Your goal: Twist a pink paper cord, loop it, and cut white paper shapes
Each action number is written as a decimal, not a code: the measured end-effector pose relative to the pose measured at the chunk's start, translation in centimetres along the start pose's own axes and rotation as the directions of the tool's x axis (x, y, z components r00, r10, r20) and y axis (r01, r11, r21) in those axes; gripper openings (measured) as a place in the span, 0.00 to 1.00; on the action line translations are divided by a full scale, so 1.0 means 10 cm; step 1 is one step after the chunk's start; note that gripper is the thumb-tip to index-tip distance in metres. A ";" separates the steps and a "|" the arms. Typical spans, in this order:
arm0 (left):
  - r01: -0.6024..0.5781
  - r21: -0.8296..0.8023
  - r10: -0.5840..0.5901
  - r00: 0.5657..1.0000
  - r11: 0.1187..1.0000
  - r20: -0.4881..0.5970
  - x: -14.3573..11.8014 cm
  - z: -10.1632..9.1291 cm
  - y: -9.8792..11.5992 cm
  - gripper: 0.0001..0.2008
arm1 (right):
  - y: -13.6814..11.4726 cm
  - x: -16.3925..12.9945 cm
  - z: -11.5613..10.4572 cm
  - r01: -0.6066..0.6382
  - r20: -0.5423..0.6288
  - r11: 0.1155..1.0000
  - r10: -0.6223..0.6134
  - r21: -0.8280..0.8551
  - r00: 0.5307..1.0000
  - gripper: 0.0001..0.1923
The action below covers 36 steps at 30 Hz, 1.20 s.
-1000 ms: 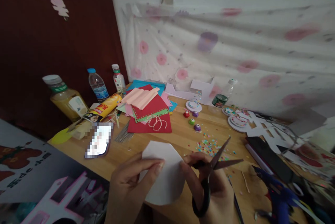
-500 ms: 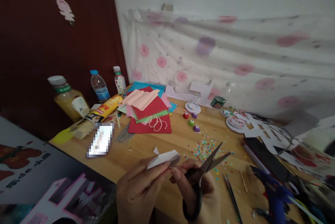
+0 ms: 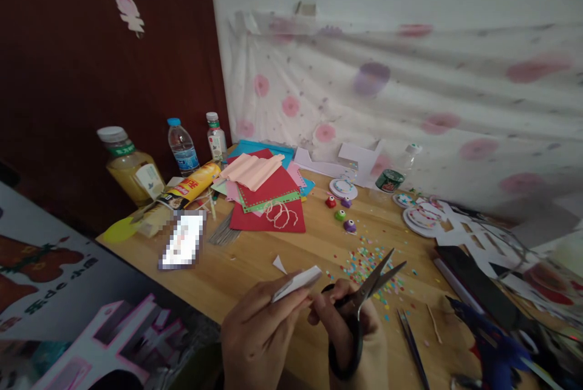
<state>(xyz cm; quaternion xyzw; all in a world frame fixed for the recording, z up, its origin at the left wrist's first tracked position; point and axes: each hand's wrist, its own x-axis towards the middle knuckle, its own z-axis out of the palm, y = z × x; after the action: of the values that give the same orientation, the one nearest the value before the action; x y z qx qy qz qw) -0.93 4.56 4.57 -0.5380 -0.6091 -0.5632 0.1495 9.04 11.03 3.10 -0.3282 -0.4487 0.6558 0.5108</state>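
My left hand [image 3: 259,329] is closed on a small folded piece of white paper [image 3: 298,282], held above the table's front edge. In my right hand [image 3: 359,335] is a pair of black-handled scissors [image 3: 359,302], its blades apart and pointing up and away to the right. The right fingertips are close beside the left ones; whether they touch the paper is hard to see. A small white paper scrap [image 3: 279,264] lies on the table just beyond the left hand. Colourful confetti [image 3: 364,259] is scattered behind the scissors.
Coloured paper sheets [image 3: 268,186] are stacked at the back, with string on top. Bottles [image 3: 184,150] and a yellow tube [image 3: 194,186] stand or lie left, near a pixelated phone [image 3: 183,239]. Tweezers [image 3: 413,347], a blue glue gun [image 3: 492,341] and small eyed figures [image 3: 340,215] lie rightward.
The view has shifted slightly, so the whole scene sits a little further right. The right fingers have drawn a little away from the paper. Both hands keep hold of their things.
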 end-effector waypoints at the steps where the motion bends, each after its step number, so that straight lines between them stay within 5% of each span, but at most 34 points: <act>1: 0.000 -0.003 0.000 1.000 1.000 0.002 0.00 0.01 0.00 0.08 | 0.00 -0.01 0.01 -0.011 -0.021 1.000 0.011 0.009 1.000 0.13; 8: 0.013 0.014 -0.013 1.000 1.000 0.003 0.02 0.04 -0.02 0.08 | -0.06 -0.06 0.12 -0.035 -0.129 0.999 0.037 0.016 0.991 0.14; 12: 0.023 -0.016 -0.023 1.000 1.000 0.015 -0.02 0.07 -0.02 0.08 | -0.02 -0.03 0.05 -0.031 -0.084 0.999 0.028 -0.044 0.996 0.14; 16: 0.209 -0.078 -0.205 0.977 0.975 0.055 -0.09 0.07 -0.07 0.08 | 0.06 0.01 -0.10 -0.003 -0.109 0.991 -0.011 -0.133 0.994 0.13; 19: 0.511 -0.162 -0.500 0.860 0.844 0.105 -0.14 0.02 -0.19 0.05 | 0.12 0.04 -0.20 0.128 -0.234 0.953 -0.196 -0.275 0.952 0.14; 21: 0.666 -0.234 -0.644 0.746 0.709 0.172 -0.18 -0.01 -0.27 0.06 | 0.16 0.06 -0.22 0.157 -0.186 0.931 -0.227 -0.330 0.956 0.17; 23: 0.753 -0.277 -0.706 0.657 0.597 0.264 -0.22 -0.02 -0.34 0.08 | 0.20 0.05 -0.19 0.044 -0.122 0.953 -0.085 -0.300 0.989 0.18; 25: 0.786 -0.266 -0.710 0.618 0.557 0.339 -0.25 -0.03 -0.40 0.08 | 0.25 0.04 -0.15 -0.128 -0.093 0.967 0.110 -0.222 0.990 0.18; 27: 0.751 -0.227 -0.684 0.659 0.620 0.314 -0.25 -0.08 -0.50 0.09 | 0.27 0.04 -0.13 -0.230 -0.074 0.959 0.220 -0.163 0.973 0.20; 31: 0.431 0.173 -0.446 0.893 0.886 0.057 -0.19 -0.36 -0.95 0.10 | 0.23 0.11 -0.20 -0.241 -0.088 0.951 0.228 -0.196 0.970 0.23; 32: 0.346 0.326 -0.370 0.929 0.880 0.011 -0.19 -0.45 -1.10 0.12 | 0.22 0.13 -0.21 -0.231 -0.108 0.953 0.214 -0.195 0.971 0.23; 36: 0.293 0.686 -0.372 0.928 0.666 -0.036 -0.25 -0.69 -1.59 0.23 | 0.21 0.13 -0.19 -0.209 -0.159 0.963 0.183 -0.169 0.970 0.24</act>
<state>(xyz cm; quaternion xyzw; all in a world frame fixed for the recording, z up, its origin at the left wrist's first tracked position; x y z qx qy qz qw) -15.97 0.89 -3.56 -0.3547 -0.8670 -0.2889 0.1975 9.64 12.59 0.43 -0.4628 -0.4351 0.6338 0.4414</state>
